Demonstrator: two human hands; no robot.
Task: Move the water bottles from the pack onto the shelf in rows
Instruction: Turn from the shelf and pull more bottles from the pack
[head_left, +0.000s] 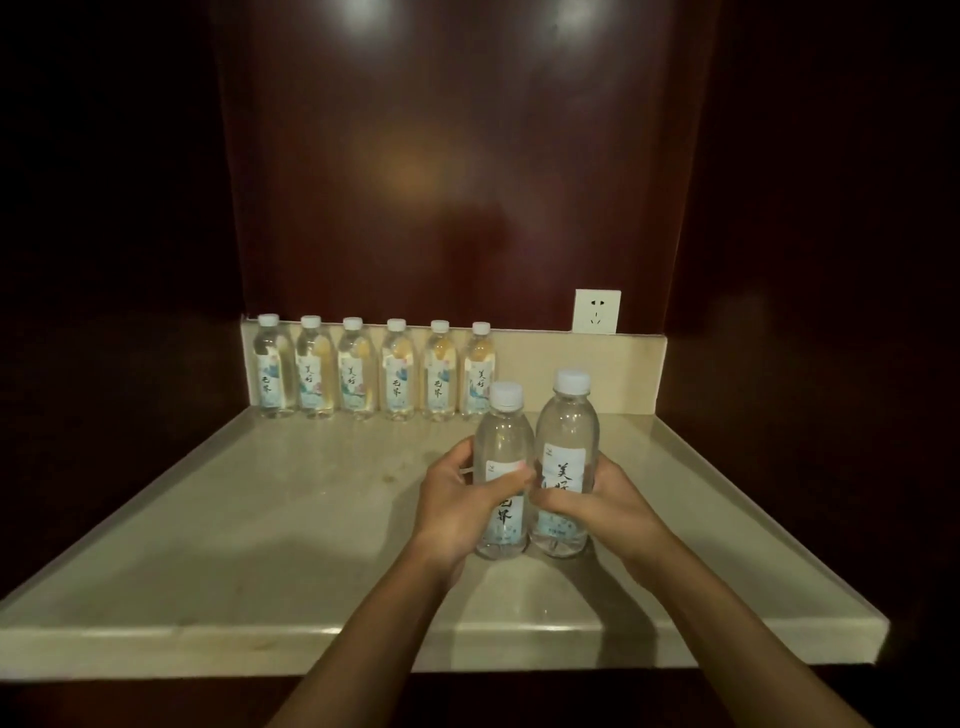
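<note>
Dim warm light falls from above, glaring in soft spots on the glossy panel (467, 156) beyond the hands (457, 499), whose shadows darken the shelf (260, 519) below them, while wide-angle edges sink into bowed blackness.

Shelf (311, 519): pale stone-like slab, smooth, semi-gloss, faint mottling, raised lip at edges. Back panel (457, 156) above shelf: dark red-brown wood-look veneer, glossy, lamp reflections on it. Upstand strip (571, 364) at rear of shelf: same pale stone look, matt. Socket plate (597, 311) above upstand: white plastic, smooth. Six bottles (374, 369) at rear of shelf: clear plastic, shiny, white plastic caps, printed wrap labels. Two front bottles (566, 441) on shelf: clear glossy plastic, ribbed white caps, white labels with black script.
</note>
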